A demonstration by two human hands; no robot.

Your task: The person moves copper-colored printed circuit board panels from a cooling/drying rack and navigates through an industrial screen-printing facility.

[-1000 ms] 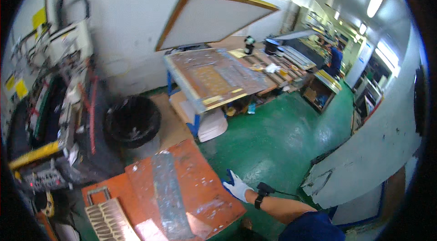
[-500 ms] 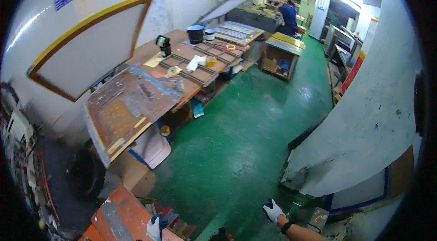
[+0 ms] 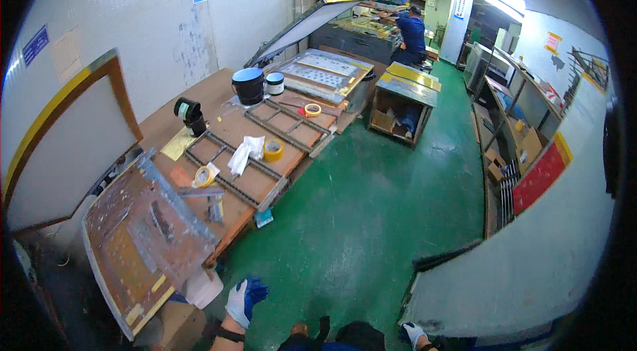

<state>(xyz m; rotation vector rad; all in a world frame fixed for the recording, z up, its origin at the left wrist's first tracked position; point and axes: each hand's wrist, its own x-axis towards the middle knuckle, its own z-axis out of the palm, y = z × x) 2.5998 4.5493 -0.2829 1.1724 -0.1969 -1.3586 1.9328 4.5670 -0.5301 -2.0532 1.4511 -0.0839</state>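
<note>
My left hand (image 3: pixel 244 299), in a white glove with blue on the palm and fingers, hangs over the green floor near the workbench's close end. Its fingers are stretched out and hold nothing. At the bottom edge, my right hand (image 3: pixel 413 333), gloved the same way, is beside the base of the pale wall panel (image 3: pixel 511 284). Only part of it shows; its fingers look loosely apart, with nothing seen in them. A stained screen-printing frame (image 3: pixel 156 218) lies on the near end of the wooden workbench (image 3: pixel 219 99), nearest my left hand.
On the bench are metal frames (image 3: pixel 222 165), tape rolls (image 3: pixel 273 150), a white cloth (image 3: pixel 245 154) and a black bucket (image 3: pixel 249 89). A low cabinet (image 3: pixel 401 105) stands farther along the green floor (image 3: pixel 345 211). A person in blue (image 3: pixel 413 32) works at the back. Shelves (image 3: pixel 511 112) line the right side.
My view has moved forward along the bench. My left hand has swung forward into fuller view, and my right hand has dropped back to the bottom edge. The orange surface at lower left has left view.
</note>
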